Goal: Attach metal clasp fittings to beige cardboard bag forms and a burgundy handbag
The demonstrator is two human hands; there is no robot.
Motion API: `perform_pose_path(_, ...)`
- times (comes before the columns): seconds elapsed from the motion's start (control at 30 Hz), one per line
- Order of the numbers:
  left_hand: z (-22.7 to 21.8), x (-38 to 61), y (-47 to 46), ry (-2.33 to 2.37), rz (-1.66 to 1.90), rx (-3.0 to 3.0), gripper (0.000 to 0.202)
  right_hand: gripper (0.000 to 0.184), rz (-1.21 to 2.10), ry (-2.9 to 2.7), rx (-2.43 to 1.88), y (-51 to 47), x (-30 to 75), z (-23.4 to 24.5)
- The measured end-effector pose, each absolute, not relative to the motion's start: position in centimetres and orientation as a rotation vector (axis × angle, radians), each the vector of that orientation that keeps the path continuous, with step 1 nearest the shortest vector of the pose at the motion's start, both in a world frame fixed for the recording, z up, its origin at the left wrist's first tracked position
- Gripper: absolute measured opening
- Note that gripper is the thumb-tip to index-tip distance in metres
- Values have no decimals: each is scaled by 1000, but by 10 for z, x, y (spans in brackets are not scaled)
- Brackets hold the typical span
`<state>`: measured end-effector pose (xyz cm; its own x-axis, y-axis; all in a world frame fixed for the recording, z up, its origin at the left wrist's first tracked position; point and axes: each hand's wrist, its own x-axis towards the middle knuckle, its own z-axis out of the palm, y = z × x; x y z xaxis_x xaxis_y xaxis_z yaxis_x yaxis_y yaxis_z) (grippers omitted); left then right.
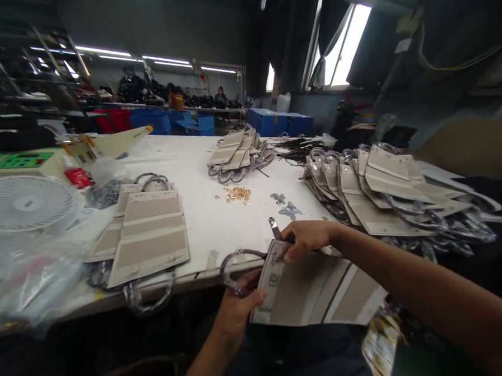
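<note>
A beige bag panel (309,289) with a plastic-wrapped handle (225,268) hangs tilted in front of the table edge. My left hand (236,309) is closed on its left edge near the handle, thumb on the face beside a small metal plate (274,279). My right hand (306,238) is closed at the panel's upper edge, with a tool with a flat metal end (274,227) sticking out from its fingers. The rest of that tool is hidden. Past the hands lie grey metal pieces (291,210) and small gold-coloured fittings (238,194).
Stacked bag panels lie at left (152,238), at the back (234,149) and at right (385,186) on the white table (191,168). A white fan (27,202) and plastic bags (40,272) stand at far left. Black cords (299,150) lie behind. People work in the background.
</note>
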<state>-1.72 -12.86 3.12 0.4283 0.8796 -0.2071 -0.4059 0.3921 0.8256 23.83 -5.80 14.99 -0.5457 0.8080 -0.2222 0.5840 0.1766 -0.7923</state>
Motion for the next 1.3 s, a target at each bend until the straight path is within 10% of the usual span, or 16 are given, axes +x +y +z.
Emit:
perform_pose_path(0.27,-33,15,-126,964,987,417,57,37,1298,-2359,-1519,9,226,86)
perform_pose_path(0.63,-38,45,-99,1175,1141,334,42,23,384,-1889,-1394,-6,221,72)
perform_pose_path(0.97,-27,56,-88,1228,1118,296,40,49,971,-802,-952,-40,179,50)
perform_pose_path(1.3,-29,59,-88,1243,1137,282,33,49,962,-932,-1004,-49,166,26)
